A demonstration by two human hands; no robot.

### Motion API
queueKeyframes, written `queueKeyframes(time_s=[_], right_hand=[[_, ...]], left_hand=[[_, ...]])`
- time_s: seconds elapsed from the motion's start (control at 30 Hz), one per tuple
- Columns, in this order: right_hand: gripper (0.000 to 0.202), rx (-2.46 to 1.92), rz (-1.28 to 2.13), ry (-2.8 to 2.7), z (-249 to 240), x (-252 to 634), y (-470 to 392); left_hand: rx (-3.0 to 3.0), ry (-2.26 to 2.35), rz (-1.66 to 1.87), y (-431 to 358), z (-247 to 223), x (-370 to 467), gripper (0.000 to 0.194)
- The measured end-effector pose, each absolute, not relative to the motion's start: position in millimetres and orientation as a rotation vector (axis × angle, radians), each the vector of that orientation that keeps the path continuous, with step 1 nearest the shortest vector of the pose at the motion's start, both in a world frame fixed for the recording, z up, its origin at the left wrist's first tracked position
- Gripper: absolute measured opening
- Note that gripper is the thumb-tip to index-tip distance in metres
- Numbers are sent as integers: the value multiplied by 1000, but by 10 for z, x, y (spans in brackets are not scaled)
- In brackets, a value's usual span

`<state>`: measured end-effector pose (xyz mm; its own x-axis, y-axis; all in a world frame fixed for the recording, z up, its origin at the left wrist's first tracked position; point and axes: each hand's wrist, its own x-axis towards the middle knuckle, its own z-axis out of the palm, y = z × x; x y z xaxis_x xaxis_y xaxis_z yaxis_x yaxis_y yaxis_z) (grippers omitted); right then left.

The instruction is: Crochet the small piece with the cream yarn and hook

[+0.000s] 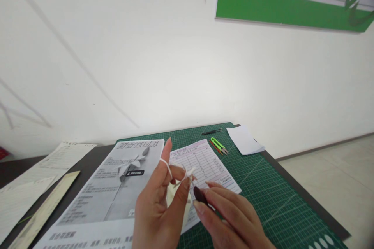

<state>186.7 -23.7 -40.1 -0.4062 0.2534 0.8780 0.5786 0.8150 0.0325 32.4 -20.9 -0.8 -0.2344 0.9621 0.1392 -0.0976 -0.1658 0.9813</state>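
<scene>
White yarn (166, 164) loops over the raised index finger of my left hand (157, 206). Between its thumb and other fingers, that hand pinches a small white crochet piece (190, 172). My right hand (233, 216) grips the dark brown handle of a crochet hook (200, 196), its thin shaft pointing at the piece. The hook's tip meets the yarn close to my left thumb; whether it is inside a stitch is too small to tell. Something cream-coloured (187, 210) shows below and behind my left hand, mostly hidden.
A green cutting mat (263, 186) covers the dark table. On it lie a printed flower sheet (96, 202), a sheet with a table (201, 159), green thread snips (216, 143), black tweezers (210, 132) and white paper (244, 142). A ruler (48, 212) lies left; a wall (146, 66) stands behind.
</scene>
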Motion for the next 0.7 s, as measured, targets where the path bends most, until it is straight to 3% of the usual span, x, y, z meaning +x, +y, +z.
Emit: queueKeyframes(time_s=[0.17,0.3,0.5,0.7], right_hand=[[35,-576,-34,-1777,-405,1789,-201],[39,-549,209,-1721,-311,1775,-191],[27,-532,318,-1641,-316,1853,-180],[18,-536,585,-1501,-352,1911,-157]], left_hand=[[1246,1226,1488,-143,22,265,34],[1213,1191,1400,-129,76,242,33],[1115,1118,1271,-140,86,221,60],[981,964,1130,-96,70,169,70]])
